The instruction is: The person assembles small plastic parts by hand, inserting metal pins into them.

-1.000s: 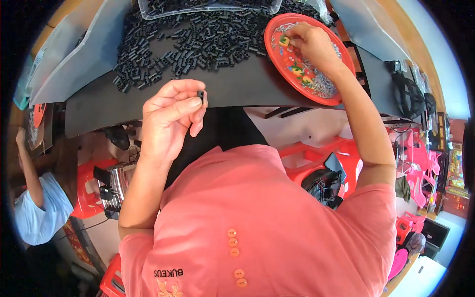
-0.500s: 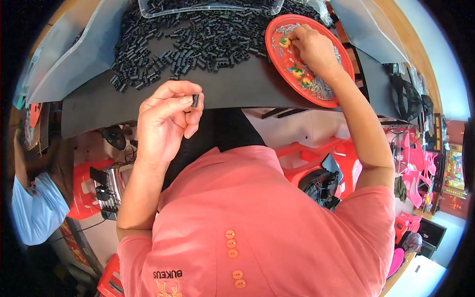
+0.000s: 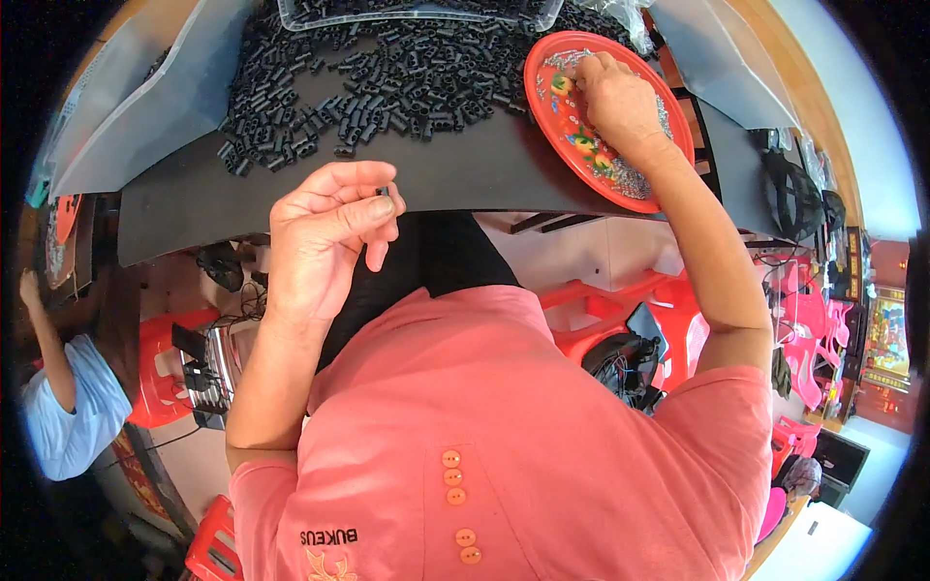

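My left hand (image 3: 325, 232) is raised just in front of the table edge, with thumb and fingers pinched on a small black plastic part (image 3: 384, 191). Most of that part is covered by the thumb and fingertips. Over to the right, my right hand (image 3: 625, 107) reaches into a red oval tray (image 3: 541, 108) with a fruit pattern. Its fingers are bunched together among small silvery metal pieces (image 3: 635, 182), and whatever lies between the fingertips is hidden. Many similar black plastic parts (image 3: 378, 107) are heaped across the far half of the dark table.
Translucent plastic bins stand at the left (image 3: 155, 126) and right (image 3: 722, 58). A clear box rim (image 3: 417, 16) shows at the far edge. Red plastic stools (image 3: 165, 373) stand below the table. At far left another person's arm (image 3: 48, 334) reaches toward a side surface.
My left hand has turned slightly, and its thumb covers more of the black plastic part. The right hand has shifted a little within the tray. The other person's arm has moved.
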Tool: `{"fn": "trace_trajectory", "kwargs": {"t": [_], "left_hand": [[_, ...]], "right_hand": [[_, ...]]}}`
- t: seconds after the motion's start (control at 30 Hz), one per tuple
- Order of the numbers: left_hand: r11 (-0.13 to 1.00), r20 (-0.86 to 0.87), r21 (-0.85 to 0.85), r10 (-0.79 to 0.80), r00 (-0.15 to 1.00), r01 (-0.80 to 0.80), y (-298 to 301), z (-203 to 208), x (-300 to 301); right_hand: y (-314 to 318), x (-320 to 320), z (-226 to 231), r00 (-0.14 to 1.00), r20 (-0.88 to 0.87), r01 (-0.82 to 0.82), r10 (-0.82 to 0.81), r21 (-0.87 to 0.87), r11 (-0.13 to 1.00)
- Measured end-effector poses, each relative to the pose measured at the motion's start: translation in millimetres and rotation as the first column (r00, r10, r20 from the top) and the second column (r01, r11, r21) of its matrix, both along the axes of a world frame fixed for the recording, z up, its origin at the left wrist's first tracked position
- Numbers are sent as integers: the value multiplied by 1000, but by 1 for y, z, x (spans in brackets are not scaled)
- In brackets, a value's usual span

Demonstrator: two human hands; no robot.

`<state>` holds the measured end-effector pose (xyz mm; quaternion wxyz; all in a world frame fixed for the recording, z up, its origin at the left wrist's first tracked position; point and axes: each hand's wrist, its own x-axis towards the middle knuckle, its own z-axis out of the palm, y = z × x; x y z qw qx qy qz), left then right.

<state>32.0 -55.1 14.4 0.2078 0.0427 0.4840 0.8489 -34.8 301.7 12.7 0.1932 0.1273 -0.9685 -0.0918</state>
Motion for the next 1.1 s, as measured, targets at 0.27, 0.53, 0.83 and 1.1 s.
{"fn": "trace_trajectory", "kwargs": {"t": [0.27,0.53,0.83,1.1], "left_hand": [[999,56,46,-23,998,20,-5,1,-3],[997,-2,39,65,998,-65,5,-4,-8],[974,-74,-84,203,976,-209,-9,-5,-6],[945,-139,-200,235,962,-260,-6,-3,-5]], "right_hand": [[-15,11,29,999,38,-9,37,-562,827],[-149,51,45,875,123,-35,469,-949,314],[-196,47,15,835,20,-137,551,-960,243],[-196,50,13,846,3,-170,532,-946,276]]}}
